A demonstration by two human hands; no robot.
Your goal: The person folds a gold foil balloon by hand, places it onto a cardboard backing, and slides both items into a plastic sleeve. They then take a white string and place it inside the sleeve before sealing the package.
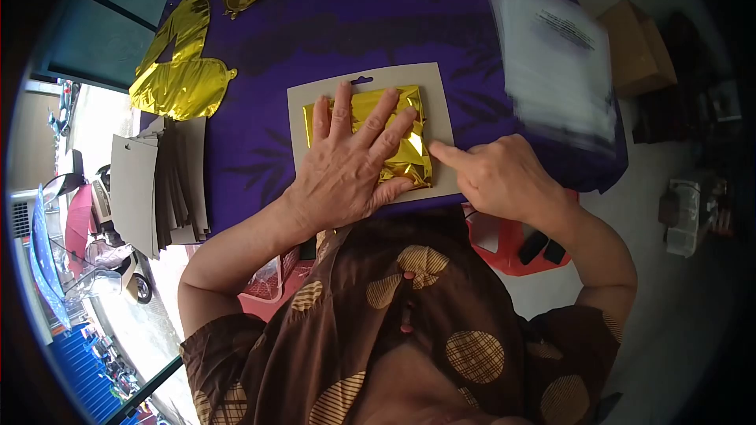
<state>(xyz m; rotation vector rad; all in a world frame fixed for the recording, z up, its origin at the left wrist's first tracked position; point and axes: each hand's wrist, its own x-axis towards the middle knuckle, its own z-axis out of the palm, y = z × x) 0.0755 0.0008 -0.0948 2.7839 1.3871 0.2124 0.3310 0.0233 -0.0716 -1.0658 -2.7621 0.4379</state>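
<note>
One purple cloth-covered worktop (260,47). On it, grey card (295,102) with hang slot; centred on card, folded shiny gold foil (413,145). Left hand (346,157) open, fingers spread, pressing foil. Right hand (504,177) partly curled, index fingertip at foil's right edge.

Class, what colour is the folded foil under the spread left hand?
Shiny gold, best seen in the head view.
</note>
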